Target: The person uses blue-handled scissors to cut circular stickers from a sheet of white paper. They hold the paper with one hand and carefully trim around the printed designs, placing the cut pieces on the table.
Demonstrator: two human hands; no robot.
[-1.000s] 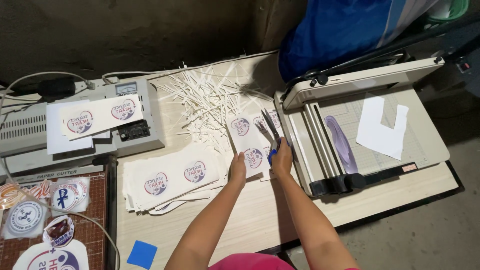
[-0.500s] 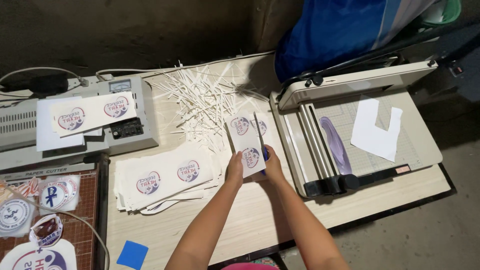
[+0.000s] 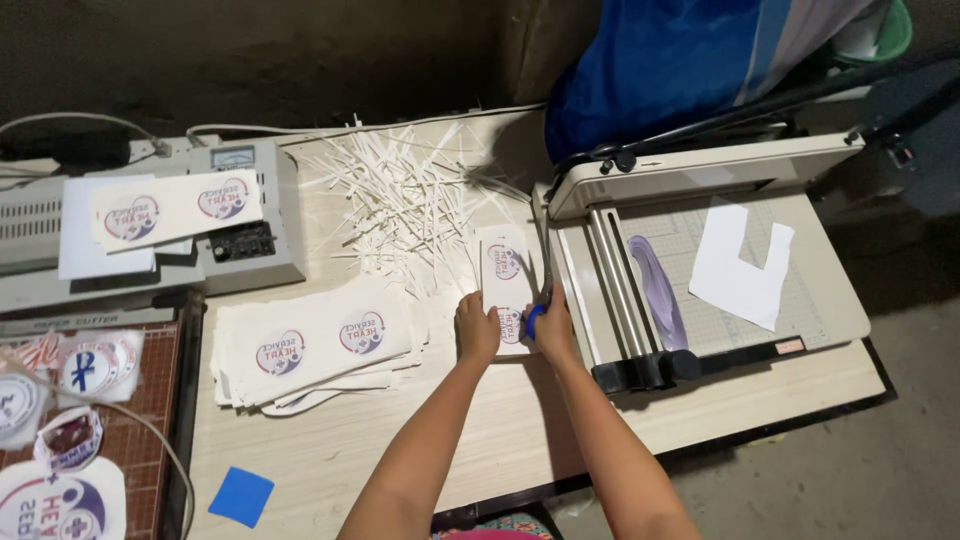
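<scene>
A white printed strip (image 3: 503, 262) with two round emblems lies on the wooden table (image 3: 330, 455) beside the paper cutter. My left hand (image 3: 477, 328) presses on the strip's near left corner. My right hand (image 3: 553, 327) grips blue-handled scissors (image 3: 536, 318). Their blades run up along the strip's right edge. A stack of similar printed sheets (image 3: 310, 342) lies to the left of my left hand.
A pile of thin white paper offcuts (image 3: 410, 195) covers the table's far middle. A grey laminator (image 3: 160, 228) with printed sheets on it stands at the left. A paper cutter (image 3: 700, 260) holds white scraps at the right. Round cut-outs (image 3: 85, 368) lie on a mat at far left, near a blue square (image 3: 241, 496).
The scissors were lifted above the strip with blades apart; now they are lowered along its right edge. Both hands have drawn closer to the strip's near end.
</scene>
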